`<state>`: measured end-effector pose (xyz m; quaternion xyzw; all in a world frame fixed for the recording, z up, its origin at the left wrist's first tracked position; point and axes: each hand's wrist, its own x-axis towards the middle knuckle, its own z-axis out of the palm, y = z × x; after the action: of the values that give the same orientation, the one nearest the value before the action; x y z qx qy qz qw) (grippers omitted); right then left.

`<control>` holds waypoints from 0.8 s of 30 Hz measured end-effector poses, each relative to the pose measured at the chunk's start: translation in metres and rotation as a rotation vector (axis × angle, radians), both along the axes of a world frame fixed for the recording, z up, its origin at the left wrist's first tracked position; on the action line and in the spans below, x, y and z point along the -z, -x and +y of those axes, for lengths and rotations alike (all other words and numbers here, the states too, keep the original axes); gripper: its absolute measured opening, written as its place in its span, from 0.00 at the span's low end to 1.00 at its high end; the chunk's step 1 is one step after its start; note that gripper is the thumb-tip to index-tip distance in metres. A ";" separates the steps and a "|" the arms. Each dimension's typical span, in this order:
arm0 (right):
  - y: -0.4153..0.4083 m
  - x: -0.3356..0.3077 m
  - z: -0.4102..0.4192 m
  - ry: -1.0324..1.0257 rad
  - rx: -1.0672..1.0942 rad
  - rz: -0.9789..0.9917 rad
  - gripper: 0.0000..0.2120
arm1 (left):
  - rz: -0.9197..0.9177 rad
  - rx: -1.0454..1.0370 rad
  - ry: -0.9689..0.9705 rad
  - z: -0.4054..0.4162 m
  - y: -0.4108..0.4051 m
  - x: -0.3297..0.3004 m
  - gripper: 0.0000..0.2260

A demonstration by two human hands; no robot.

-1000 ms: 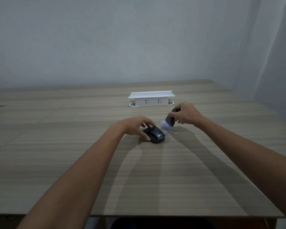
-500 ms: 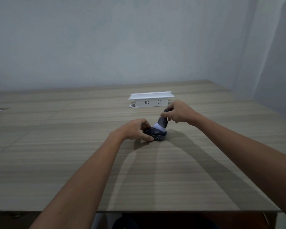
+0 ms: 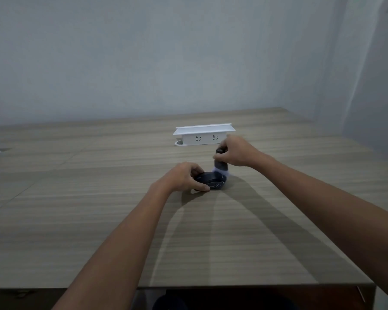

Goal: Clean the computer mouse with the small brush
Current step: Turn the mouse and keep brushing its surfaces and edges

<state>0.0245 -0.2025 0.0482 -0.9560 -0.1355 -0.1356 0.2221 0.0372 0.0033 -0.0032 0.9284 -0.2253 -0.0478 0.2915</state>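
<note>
The computer mouse sits on the desk in front of the white socket box, pinned by the left hand. The right hand grips the small brush upright — bristles touching the mouse's far-right end, so strokes likely run along its length toward the left hand.

The single head-worn view looks forward and down across the wooden table toward the far wall.

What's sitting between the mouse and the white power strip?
In the head view, the right hand holding the small brush sits between the mouse and power strip.
</note>
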 end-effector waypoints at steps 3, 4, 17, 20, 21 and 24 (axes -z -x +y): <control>0.002 0.000 0.004 -0.085 -0.027 -0.008 0.18 | -0.009 -0.012 0.011 0.000 -0.001 0.002 0.27; 0.001 0.001 0.002 -0.068 -0.013 0.002 0.18 | -0.015 -0.014 0.006 0.000 -0.001 0.002 0.28; 0.014 0.016 -0.009 -0.120 0.063 -0.080 0.14 | -0.075 -0.075 0.024 -0.007 0.007 0.003 0.28; 0.016 0.012 -0.009 -0.149 0.023 -0.114 0.15 | -0.070 -0.094 0.030 -0.009 0.007 0.004 0.28; 0.017 0.012 -0.005 -0.168 -0.012 -0.109 0.16 | -0.076 -0.097 0.026 -0.009 0.007 0.004 0.28; 0.019 0.014 -0.003 -0.143 -0.039 -0.083 0.15 | -0.098 -0.105 0.013 -0.009 0.008 0.005 0.27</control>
<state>0.0060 -0.2059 0.0342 -0.9284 -0.1531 -0.1803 0.2864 0.0297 -0.0054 -0.0084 0.9384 -0.1904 0.0146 0.2881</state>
